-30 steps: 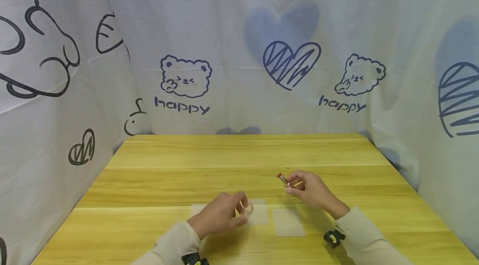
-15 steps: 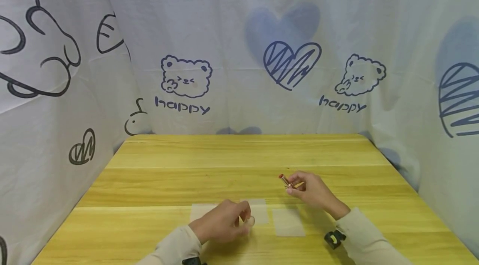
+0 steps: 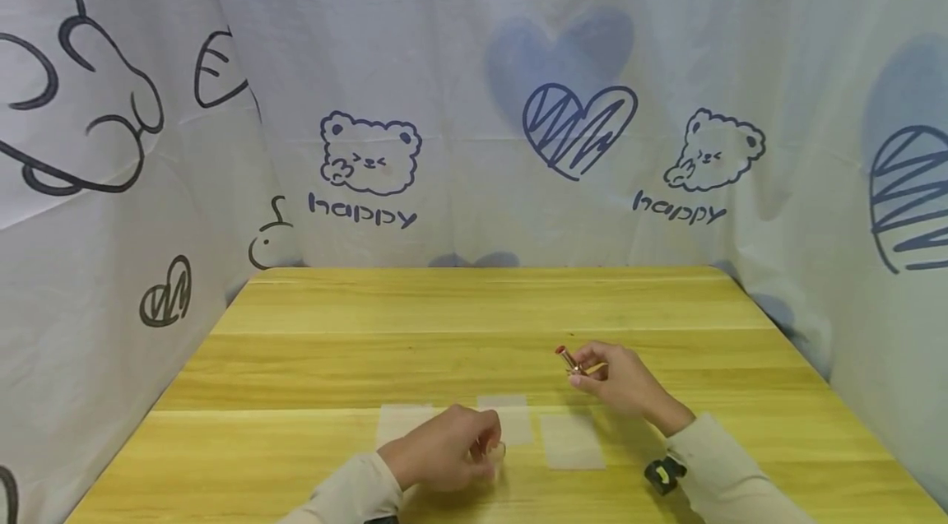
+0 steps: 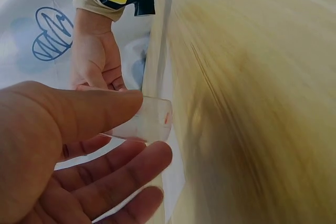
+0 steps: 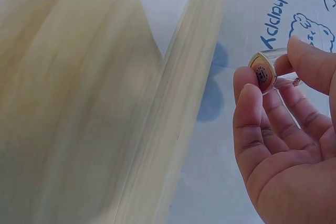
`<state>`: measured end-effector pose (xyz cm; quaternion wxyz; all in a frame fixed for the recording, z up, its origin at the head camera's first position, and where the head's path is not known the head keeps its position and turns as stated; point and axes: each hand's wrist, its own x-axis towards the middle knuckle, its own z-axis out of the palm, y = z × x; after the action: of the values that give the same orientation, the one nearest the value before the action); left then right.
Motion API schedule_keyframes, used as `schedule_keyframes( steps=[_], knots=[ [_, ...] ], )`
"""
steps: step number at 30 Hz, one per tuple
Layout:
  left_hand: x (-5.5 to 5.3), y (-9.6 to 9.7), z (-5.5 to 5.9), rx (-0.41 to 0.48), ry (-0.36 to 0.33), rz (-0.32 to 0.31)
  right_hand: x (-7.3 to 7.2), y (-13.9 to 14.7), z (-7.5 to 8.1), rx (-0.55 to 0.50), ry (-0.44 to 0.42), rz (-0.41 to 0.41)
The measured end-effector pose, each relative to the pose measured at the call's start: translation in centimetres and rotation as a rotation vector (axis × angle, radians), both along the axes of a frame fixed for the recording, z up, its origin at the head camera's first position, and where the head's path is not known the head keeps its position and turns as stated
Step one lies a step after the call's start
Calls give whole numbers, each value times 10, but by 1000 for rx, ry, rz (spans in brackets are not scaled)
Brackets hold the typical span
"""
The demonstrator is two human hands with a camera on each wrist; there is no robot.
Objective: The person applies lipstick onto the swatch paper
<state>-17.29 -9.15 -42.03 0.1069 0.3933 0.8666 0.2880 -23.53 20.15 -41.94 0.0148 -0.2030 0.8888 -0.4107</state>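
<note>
Pinched in my right hand [image 3: 625, 380] is a lipstick [image 3: 566, 358], its red tip pointing up and to the left. The right wrist view shows the round base of the lipstick [image 5: 264, 73], gold-rimmed with a dark printed label, between thumb and fingers. My left hand [image 3: 444, 448], nearer the front edge, holds a clear lipstick cap [image 4: 157, 118] between thumb and fingers. A small reddish mark shows near the end of this transparent cap. The two hands are apart, both above the table.
Three thin whitish squares lie on the wooden table [image 3: 370, 302]: a left square [image 3: 400, 419], partly behind my left hand, a middle square [image 3: 511, 417] and a right square [image 3: 572, 442]. A printed curtain [image 3: 474, 178] encloses the back and sides.
My left hand has moved down toward the table's front with the cap, which has tilted out of its upright look. My right hand with the lipstick has barely shifted.
</note>
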Motion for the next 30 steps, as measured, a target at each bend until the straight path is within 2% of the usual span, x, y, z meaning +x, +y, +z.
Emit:
schedule_keyframes(
  steps=[13, 22, 30],
  knots=[
    [2, 2, -2, -80, 45, -36, 0, 1, -4, 13, 5, 2],
    [6, 4, 0, -118, -19, -26, -1, 1, -6, 5, -15, 29],
    [5, 4, -1, -126, -39, -42, 1, 0, -3, -3, -23, 47]
  ],
)
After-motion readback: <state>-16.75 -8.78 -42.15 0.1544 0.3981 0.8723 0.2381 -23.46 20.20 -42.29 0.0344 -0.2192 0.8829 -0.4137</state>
